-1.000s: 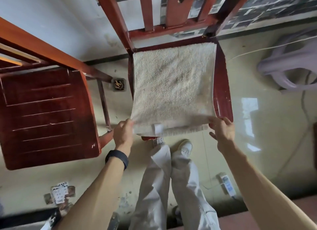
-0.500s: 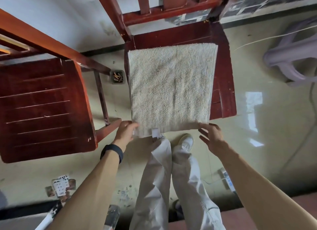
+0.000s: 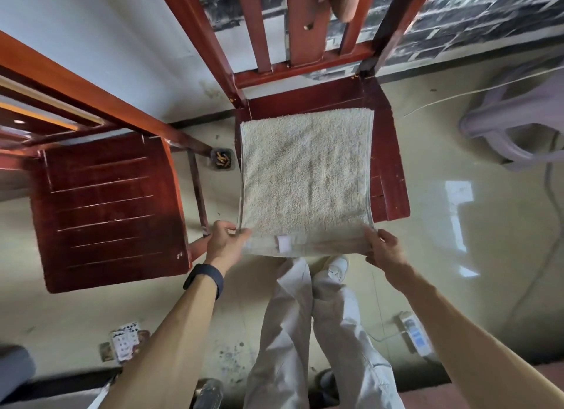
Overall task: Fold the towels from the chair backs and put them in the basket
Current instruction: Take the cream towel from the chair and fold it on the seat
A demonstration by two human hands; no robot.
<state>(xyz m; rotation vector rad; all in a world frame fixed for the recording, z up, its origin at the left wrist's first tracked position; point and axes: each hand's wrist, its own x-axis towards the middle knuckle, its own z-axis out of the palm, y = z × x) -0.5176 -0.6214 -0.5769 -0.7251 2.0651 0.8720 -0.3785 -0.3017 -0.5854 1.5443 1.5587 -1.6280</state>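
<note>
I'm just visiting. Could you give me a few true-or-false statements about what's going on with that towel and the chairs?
1. The towel lies spread on a chair seat. True.
2. Only one hand holds it. False: the left hand and the right hand each grip a near corner.
3. The black wristband is on the right wrist. False: it is on the left wrist.
4. A second wooden chair stands to the left. True.
</note>
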